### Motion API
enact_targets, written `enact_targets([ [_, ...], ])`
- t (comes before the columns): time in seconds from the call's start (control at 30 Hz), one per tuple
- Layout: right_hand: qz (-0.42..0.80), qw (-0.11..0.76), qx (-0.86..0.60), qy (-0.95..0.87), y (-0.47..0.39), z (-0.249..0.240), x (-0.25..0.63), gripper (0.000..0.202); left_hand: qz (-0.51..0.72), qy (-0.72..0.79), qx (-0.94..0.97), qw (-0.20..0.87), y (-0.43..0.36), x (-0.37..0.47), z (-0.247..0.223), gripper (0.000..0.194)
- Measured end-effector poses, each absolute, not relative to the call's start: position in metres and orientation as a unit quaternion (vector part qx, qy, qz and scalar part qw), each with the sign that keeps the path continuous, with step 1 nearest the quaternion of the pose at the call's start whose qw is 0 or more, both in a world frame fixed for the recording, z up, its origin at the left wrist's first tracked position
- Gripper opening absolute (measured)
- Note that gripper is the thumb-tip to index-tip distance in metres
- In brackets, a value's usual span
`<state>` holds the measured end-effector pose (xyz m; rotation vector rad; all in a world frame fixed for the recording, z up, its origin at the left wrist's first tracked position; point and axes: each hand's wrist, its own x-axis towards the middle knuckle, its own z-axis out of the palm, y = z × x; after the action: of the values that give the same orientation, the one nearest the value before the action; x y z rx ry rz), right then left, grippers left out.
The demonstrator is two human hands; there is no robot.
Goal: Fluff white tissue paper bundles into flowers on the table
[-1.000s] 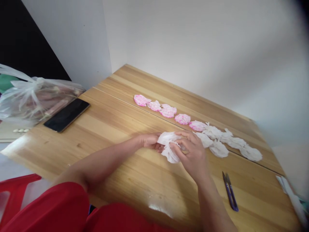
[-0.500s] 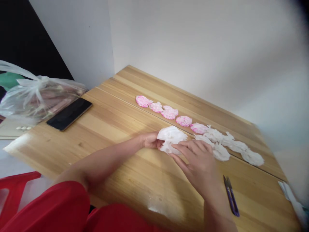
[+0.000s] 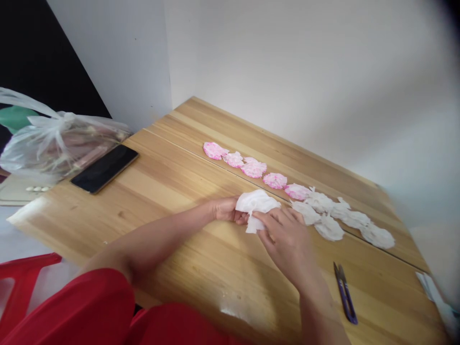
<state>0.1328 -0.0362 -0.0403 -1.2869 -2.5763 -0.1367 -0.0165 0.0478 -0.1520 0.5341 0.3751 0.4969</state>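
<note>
A white tissue-like paper piece (image 3: 257,201) is held between both hands above the middle of the wooden table. My left hand (image 3: 232,210) is closed on its left side, with part of the fingers hidden behind the paper. From the right, my right hand (image 3: 283,235) pinches the lower edge, where a flap hangs down. Beyond the hands lies a row of pink-edged white paper flowers (image 3: 253,168). Several plain white paper flowers (image 3: 328,226) continue this row to the right, close to my right hand.
Purple-handled thread snips (image 3: 345,294) lie at the right of the wooden table (image 3: 172,167). A black phone (image 3: 105,168) rests at the left beside a full clear plastic bag (image 3: 61,143). Walls border the table's far side. A red stool (image 3: 21,282) stands lower left.
My right hand has shifted slightly left and down at the paper. The paper's lower part has folded into a narrower hanging flap. My left hand has hardly moved.
</note>
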Motion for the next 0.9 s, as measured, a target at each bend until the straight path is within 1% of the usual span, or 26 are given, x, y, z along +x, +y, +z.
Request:
enact_targets([
  [0.2,-0.027,0.13,-0.424,-0.896,-0.037,-0.037,0.13,0.032,0.236,0.138,0.304,0.913,0.046,-0.019,-0.147,0.018],
  [0.4,-0.003,0.124,-0.431,-0.894,-0.038,-0.03,0.135,0.021,0.226,0.15,0.317,0.909,0.045,-0.02,-0.143,0.017],
  [0.53,0.0,0.185,-0.436,-0.881,-0.04,-0.021,0.147,0.019,0.245,0.159,0.292,0.911,0.047,-0.02,-0.145,0.016],
  [0.7,-0.036,0.254,-0.48,-0.839,-0.042,-0.014,0.159,0.019,0.293,0.153,0.263,0.906,0.053,-0.023,-0.148,0.015],
  [0.8,-0.039,0.269,-0.521,-0.809,-0.04,-0.015,0.162,0.018,0.332,0.14,0.247,0.899,0.054,-0.024,-0.145,0.019],
  [0.9,-0.023,0.266,-0.554,-0.789,-0.037,-0.018,0.163,0.016,0.373,0.16,0.228,0.885,0.053,-0.024,-0.14,0.022],
])
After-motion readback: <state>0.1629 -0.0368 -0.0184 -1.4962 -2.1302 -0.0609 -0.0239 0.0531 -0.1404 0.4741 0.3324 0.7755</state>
